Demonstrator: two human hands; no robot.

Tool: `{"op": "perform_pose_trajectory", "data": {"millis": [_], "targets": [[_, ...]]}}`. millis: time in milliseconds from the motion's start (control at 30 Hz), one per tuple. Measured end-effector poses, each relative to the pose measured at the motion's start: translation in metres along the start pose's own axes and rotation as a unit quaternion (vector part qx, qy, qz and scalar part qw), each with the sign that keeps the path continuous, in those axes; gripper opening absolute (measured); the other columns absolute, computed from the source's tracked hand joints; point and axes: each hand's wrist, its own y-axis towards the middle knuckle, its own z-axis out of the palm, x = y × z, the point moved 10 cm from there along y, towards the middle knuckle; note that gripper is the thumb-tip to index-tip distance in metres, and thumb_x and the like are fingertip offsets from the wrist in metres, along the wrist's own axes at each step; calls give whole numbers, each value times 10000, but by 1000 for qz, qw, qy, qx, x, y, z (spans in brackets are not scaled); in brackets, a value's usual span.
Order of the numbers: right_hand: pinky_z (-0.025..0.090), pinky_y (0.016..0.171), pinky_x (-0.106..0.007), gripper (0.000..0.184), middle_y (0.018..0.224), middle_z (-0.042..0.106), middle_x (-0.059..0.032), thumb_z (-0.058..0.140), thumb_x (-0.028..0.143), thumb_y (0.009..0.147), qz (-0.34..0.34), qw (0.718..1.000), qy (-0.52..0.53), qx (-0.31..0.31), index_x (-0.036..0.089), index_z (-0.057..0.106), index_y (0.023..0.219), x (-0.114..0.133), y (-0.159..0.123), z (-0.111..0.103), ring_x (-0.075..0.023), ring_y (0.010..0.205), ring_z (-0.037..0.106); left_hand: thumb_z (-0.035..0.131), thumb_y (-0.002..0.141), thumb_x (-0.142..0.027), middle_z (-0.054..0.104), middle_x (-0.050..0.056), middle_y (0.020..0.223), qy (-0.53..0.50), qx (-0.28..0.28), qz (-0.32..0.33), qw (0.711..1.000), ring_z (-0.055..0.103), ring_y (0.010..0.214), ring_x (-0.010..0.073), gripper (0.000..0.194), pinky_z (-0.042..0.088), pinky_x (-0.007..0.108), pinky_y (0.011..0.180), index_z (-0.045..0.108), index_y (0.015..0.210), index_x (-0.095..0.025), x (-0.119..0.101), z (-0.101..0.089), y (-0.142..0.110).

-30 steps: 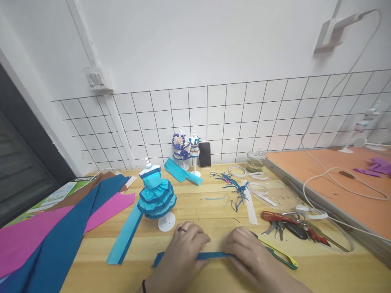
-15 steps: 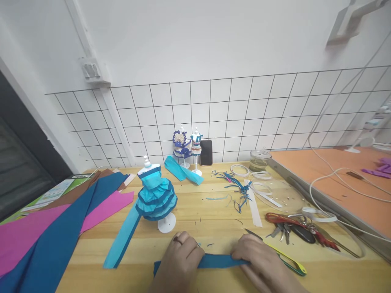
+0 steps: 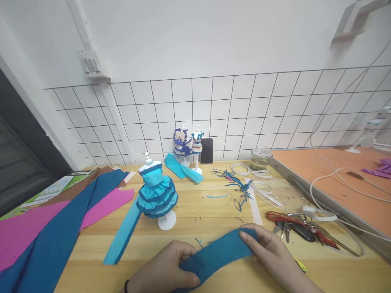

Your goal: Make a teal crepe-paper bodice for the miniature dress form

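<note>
A dark blue strip of crepe paper (image 3: 220, 252) stretches between my two hands, raised off the wooden table and bowed. My left hand (image 3: 171, 264) pinches its near left part, thumb on top. At the other end, my right hand (image 3: 265, 248) grips the strip between thumb and fingers. Beyond my left hand stands a small white dress form (image 3: 149, 164) wearing a ruffled turquoise dress (image 3: 157, 193) with dark blue edges. A turquoise strip (image 3: 122, 234) lies at its left. The yellow handle of a cutting tool (image 3: 300, 265) shows partly behind my right forearm.
Colored paper sheets (image 3: 70, 219) cover the left side. Two small dressed forms (image 3: 197, 140) and a phone (image 3: 207, 150) stand by the wall. To the right are blue scraps (image 3: 240, 185), white tape (image 3: 255, 207), a glass jar (image 3: 260, 158) and keys (image 3: 287, 232).
Both hands have lifted the blue strip from the table and turned it, with its right end raised farther forward. My right hand has rotated and now covers most of the yellow-handled tool.
</note>
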Motion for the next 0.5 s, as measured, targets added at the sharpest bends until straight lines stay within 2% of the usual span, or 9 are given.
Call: {"op": "perform_pose_trajectory", "data": {"millis": [133,233,400,500], "targets": [[463,542,-221,250,588,584,3,540,415,773,4,1000,22,-9,195,629,695,1,3,-8,-163,614,561,620,572,-117,535,-53,575,-63,15,3,998,443,536,83,121,305,172,493,623,692,-134,1,-3,0],[468,573,-240,273,591,589,2,555,439,753,11,999,33,-15,193,612,650,2,6,-12,-164,602,554,639,581,-150,585,-34,623,-114,-2,-10,993,511,526,95,151,369,186,492,620,729,-139,5,-8,1],[371,419,-214,313,519,517,26,572,490,717,41,998,33,-47,186,578,645,-7,9,-22,-114,459,451,696,580,-192,600,-12,650,-147,-75,12,986,539,478,81,261,414,205,504,610,815,-120,6,-24,6],[327,393,-210,326,478,461,49,595,502,695,61,994,52,-70,181,559,653,-16,11,-30,-92,412,404,707,582,-215,601,-9,648,-162,-140,27,976,530,464,73,281,423,210,503,589,815,-112,6,-37,6]]}}
